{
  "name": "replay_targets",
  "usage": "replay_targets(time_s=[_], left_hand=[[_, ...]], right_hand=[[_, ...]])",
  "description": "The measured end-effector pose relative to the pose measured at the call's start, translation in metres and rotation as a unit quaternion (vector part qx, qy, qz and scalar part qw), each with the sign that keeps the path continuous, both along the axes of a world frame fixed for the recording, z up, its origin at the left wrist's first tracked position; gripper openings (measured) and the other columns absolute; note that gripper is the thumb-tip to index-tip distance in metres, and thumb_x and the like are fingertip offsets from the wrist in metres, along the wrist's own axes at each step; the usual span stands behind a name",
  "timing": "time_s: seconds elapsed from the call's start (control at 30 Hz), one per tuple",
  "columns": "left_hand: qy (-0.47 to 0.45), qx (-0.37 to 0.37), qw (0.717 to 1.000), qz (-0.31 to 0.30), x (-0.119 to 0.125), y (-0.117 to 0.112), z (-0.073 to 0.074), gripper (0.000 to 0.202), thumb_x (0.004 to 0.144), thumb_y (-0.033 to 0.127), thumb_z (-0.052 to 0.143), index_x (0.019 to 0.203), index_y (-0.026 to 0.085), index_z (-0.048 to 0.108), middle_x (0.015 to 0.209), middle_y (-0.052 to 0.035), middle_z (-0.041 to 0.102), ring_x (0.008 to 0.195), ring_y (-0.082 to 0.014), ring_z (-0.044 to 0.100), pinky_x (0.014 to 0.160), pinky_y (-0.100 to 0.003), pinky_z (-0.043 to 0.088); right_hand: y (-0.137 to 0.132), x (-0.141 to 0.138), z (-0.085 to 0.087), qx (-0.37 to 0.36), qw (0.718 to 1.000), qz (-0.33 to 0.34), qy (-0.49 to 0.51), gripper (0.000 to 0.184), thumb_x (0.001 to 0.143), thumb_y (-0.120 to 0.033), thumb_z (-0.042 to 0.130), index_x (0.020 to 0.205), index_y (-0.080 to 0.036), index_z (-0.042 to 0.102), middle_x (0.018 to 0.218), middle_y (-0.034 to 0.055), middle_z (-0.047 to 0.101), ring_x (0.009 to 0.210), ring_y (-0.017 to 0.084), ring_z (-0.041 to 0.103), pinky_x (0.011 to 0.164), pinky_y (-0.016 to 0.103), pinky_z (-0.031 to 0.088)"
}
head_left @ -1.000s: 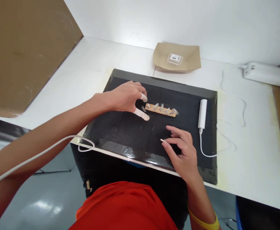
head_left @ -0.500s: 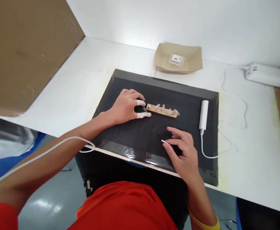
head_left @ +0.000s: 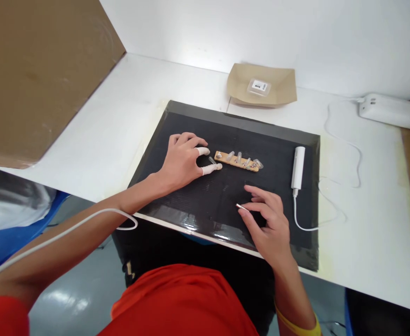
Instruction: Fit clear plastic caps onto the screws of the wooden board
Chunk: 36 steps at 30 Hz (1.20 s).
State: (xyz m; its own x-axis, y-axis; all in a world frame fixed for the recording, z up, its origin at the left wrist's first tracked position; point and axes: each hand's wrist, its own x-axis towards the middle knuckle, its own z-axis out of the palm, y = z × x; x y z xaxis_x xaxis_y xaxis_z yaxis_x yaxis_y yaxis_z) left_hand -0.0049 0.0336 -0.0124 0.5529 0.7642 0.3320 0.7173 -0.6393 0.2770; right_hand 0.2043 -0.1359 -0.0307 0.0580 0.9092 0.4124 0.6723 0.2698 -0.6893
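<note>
Plainly, one wooden strip (head_left: 235, 162) bears about four clear tips (head_left: 239, 157). At its nine o'clock, the left hand (head_left: 183, 161), two white finger covers (head_left: 210, 169) on, holds thumb and forefinger apart around one loose tip (head_left: 212, 160); at five o'clock, the right hand (head_left: 271, 224) pinches one thin pale piece (head_left: 241, 207).

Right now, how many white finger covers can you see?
2: one cover on the thumb of the left hand, another on its index finger; more may be hidden.
</note>
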Motion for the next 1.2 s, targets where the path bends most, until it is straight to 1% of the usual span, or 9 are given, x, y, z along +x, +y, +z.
replay_targets(time_s=[0.1, 0.23, 0.33, 0.4, 0.53, 0.67, 0.9, 1.07, 1.2], left_hand=[[-0.005, 0.002, 1.000, 0.007, 0.000, 0.000, -0.001, 0.036, 0.082, 0.055, 0.083, 0.087, 0.020, 0.081, 0.115, -0.0084, 0.078, 0.114, -0.0314, 0.064, 0.099, -0.051, 0.039], [-0.004, 0.019, 1.000, 0.014, 0.004, -0.003, -0.003, 0.036, 0.083, 0.056, 0.082, 0.085, 0.020, 0.081, 0.113, -0.0084, 0.079, 0.114, -0.0314, 0.065, 0.100, -0.053, 0.038], [0.007, 0.033, 0.999, 0.015, 0.007, -0.006, -0.004, 0.033, 0.086, 0.053, 0.079, 0.085, 0.020, 0.081, 0.114, -0.0086, 0.079, 0.115, -0.0323, 0.065, 0.102, -0.056, 0.036], [0.012, 0.038, 0.999, 0.014, 0.008, -0.008, -0.004, 0.030, 0.088, 0.050, 0.078, 0.085, 0.020, 0.081, 0.114, -0.0087, 0.079, 0.116, -0.0322, 0.064, 0.102, -0.057, 0.037], [0.024, 0.043, 0.999, 0.017, 0.011, -0.011, -0.003, 0.027, 0.089, 0.045, 0.078, 0.086, 0.018, 0.081, 0.115, -0.0091, 0.079, 0.118, -0.0331, 0.064, 0.102, -0.057, 0.038], [0.049, 0.053, 0.997, 0.020, 0.014, -0.015, -0.001, 0.026, 0.091, 0.041, 0.073, 0.087, 0.017, 0.081, 0.116, -0.0105, 0.078, 0.120, -0.0346, 0.064, 0.105, -0.061, 0.037], [0.081, 0.069, 0.994, 0.021, 0.020, -0.020, 0.002, 0.017, 0.091, 0.032, 0.071, 0.085, 0.019, 0.079, 0.119, -0.0103, 0.078, 0.122, -0.0342, 0.063, 0.107, -0.061, 0.039], [0.073, 0.077, 0.994, 0.001, 0.012, -0.020, 0.004, 0.016, 0.092, 0.033, 0.069, 0.086, 0.020, 0.078, 0.119, -0.0102, 0.076, 0.122, -0.0355, 0.063, 0.108, -0.064, 0.039], [0.048, 0.059, 0.997, -0.021, 0.001, -0.012, 0.013, 0.022, 0.095, 0.038, 0.065, 0.083, 0.024, 0.076, 0.118, -0.0065, 0.076, 0.125, -0.0352, 0.060, 0.111, -0.067, 0.034]], right_hand=[[0.000, 0.000, 0.000, 0.000, 1.000, 0.000, -0.001, 0.006, 0.094, -0.017, 0.070, 0.094, -0.023, 0.069, 0.126, 0.0074, 0.072, 0.108, 0.019, 0.062, 0.091, 0.038, 0.055], [0.000, 0.001, 0.000, -0.002, 1.000, -0.001, 0.000, 0.006, 0.094, -0.018, 0.070, 0.094, -0.023, 0.069, 0.127, 0.0072, 0.071, 0.108, 0.019, 0.062, 0.090, 0.037, 0.055], [0.000, 0.001, 0.000, -0.003, 1.000, 0.001, 0.002, 0.006, 0.094, -0.018, 0.070, 0.094, -0.024, 0.069, 0.127, 0.0072, 0.071, 0.108, 0.020, 0.062, 0.090, 0.037, 0.055], [0.000, 0.001, 0.000, -0.005, 1.000, 0.002, 0.000, 0.006, 0.095, -0.018, 0.070, 0.094, -0.024, 0.069, 0.127, 0.0073, 0.071, 0.109, 0.020, 0.062, 0.090, 0.038, 0.055], [-0.001, 0.001, 0.000, -0.003, 1.000, 0.001, -0.003, 0.006, 0.095, -0.017, 0.070, 0.094, -0.023, 0.069, 0.127, 0.0076, 0.071, 0.109, 0.020, 0.062, 0.091, 0.038, 0.055], [-0.001, 0.001, 0.001, -0.007, 1.000, 0.000, -0.003, 0.006, 0.094, -0.017, 0.070, 0.094, -0.023, 0.069, 0.126, 0.0072, 0.071, 0.109, 0.019, 0.062, 0.091, 0.037, 0.055], [0.000, 0.001, 0.001, -0.007, 1.000, -0.001, -0.009, 0.006, 0.094, -0.018, 0.070, 0.094, -0.024, 0.069, 0.126, 0.0072, 0.072, 0.106, 0.020, 0.062, 0.090, 0.038, 0.055], [0.000, 0.001, 0.002, -0.009, 1.000, -0.002, -0.011, 0.007, 0.094, -0.018, 0.071, 0.094, -0.024, 0.068, 0.126, 0.0071, 0.072, 0.105, 0.020, 0.063, 0.089, 0.040, 0.055], [0.000, 0.001, 0.002, -0.006, 1.000, 0.000, -0.010, 0.008, 0.094, -0.018, 0.071, 0.095, -0.025, 0.068, 0.126, 0.0069, 0.072, 0.105, 0.021, 0.063, 0.089, 0.041, 0.056]])
